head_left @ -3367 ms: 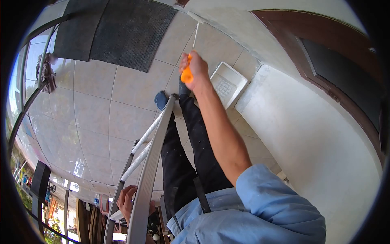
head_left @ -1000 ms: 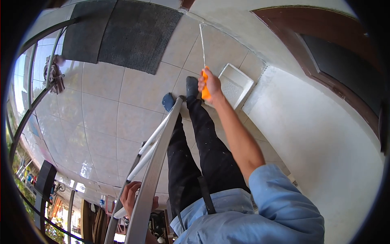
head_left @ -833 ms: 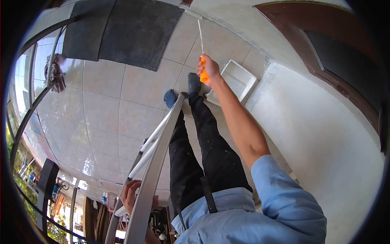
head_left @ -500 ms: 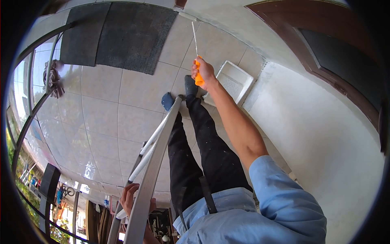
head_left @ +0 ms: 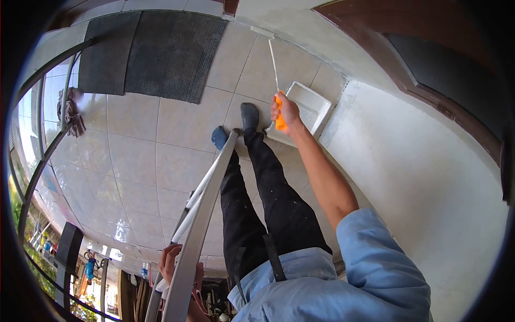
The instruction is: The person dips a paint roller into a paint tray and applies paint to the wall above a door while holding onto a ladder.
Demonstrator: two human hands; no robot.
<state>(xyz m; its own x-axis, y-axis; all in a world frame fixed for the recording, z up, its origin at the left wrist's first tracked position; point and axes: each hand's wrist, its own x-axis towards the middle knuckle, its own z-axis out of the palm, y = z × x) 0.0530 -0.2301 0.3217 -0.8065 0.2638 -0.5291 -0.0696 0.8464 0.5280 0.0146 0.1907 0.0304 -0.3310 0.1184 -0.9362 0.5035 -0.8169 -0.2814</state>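
Note:
My right hand [head_left: 288,114] is wrapped round the orange handle [head_left: 281,122] of a paint roller. Its thin whitish rod [head_left: 274,64] runs up from the fist to a pale roller head [head_left: 262,31], low by the wall. Just beyond the hand, a white paint tray [head_left: 321,105] lies on the tiles, partly covered by my hand and forearm. At the lower left, my left hand [head_left: 169,262] has its fingers curled round a rail of the metal ladder [head_left: 198,225]; the ladder hides part of this hand.
Dark mats [head_left: 171,53] lie on the tiled floor [head_left: 185,155] at the upper left. My feet stand beside the ladder's end. A white wall [head_left: 418,177] and a brown-framed door [head_left: 375,43] are on the right. Black railings [head_left: 37,161] curve along the left, with cloth on them.
My right hand has moved right and slightly down with the roller, whose rod end has shifted right along the wall. My left hand still holds the ladder. The view has shifted slightly.

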